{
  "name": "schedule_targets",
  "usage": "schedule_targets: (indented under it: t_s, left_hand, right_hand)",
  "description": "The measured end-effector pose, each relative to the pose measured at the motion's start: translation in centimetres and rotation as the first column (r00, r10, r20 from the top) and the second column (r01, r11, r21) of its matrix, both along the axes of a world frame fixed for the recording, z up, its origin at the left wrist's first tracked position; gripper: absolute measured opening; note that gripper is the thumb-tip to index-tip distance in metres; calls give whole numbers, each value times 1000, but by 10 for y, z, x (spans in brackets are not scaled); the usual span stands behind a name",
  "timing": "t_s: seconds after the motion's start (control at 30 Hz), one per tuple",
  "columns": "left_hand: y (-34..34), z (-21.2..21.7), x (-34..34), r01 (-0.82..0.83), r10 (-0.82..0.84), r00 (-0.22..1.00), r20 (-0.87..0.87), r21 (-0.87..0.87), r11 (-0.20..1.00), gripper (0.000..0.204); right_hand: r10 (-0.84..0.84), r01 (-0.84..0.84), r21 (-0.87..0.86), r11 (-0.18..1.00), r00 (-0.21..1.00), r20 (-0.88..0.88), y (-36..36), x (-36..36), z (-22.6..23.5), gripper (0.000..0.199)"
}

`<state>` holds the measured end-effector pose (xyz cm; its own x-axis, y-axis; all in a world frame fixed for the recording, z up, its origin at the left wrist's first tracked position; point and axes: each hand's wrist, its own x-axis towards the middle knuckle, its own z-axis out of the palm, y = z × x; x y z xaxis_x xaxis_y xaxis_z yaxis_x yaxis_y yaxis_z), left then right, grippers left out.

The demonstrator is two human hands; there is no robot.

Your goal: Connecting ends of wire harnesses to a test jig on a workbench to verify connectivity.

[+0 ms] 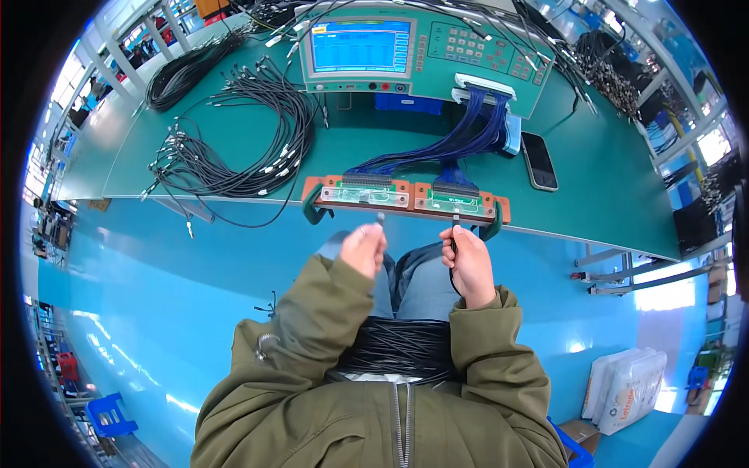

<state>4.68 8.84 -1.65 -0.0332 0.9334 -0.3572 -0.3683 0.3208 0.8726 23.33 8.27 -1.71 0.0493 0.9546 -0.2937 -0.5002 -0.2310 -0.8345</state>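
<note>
Both of my hands are at the front edge of the green table, by a brown test fixture with two green circuit boards. My left hand is closed on a black cable's metal connector, which is just short of the fixture's left half. In my right hand I pinch another cable connector, its tip at the right board's edge; whether it is plugged in I cannot tell. A bundle of black cables lies across my lap. Dark blue wires run from the fixture to the tester.
A tester with a lit blue screen stands at the back. Coiled black cables lie on the left, a phone on the right. Green clamps grip the table edge. White bags sit on the floor at right.
</note>
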Motion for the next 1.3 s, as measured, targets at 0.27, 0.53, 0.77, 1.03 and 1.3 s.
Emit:
schedule_targets:
  t_s: [0.27,0.53,0.77,1.03,1.3]
  left_hand:
    - [-7,-11,-7,51,-53,999,9,115,992,22]
    - [4,-15,-16,6,-6,1000,-3,44,999,22]
    - [14,-15,-20,-39,39,998,-57,-7,999,24]
    - [15,-12,-21,-36,36,999,-20,-29,999,24]
    - [20,-14,-29,39,-39,999,16,-32,999,24]
  right_hand:
    - [43,-43,-10,999,999,-20,4,5,1,23]
    - [112,-111,-50,993,993,25,7,8,6,23]
    - [-10,9,-47,999,1000,-30,3,3,4,22]
    - [-150,151,-20,988,989,7,4,-11,6,23]
    - [-64,74,-57,996,985,159,11,-12,10,26]
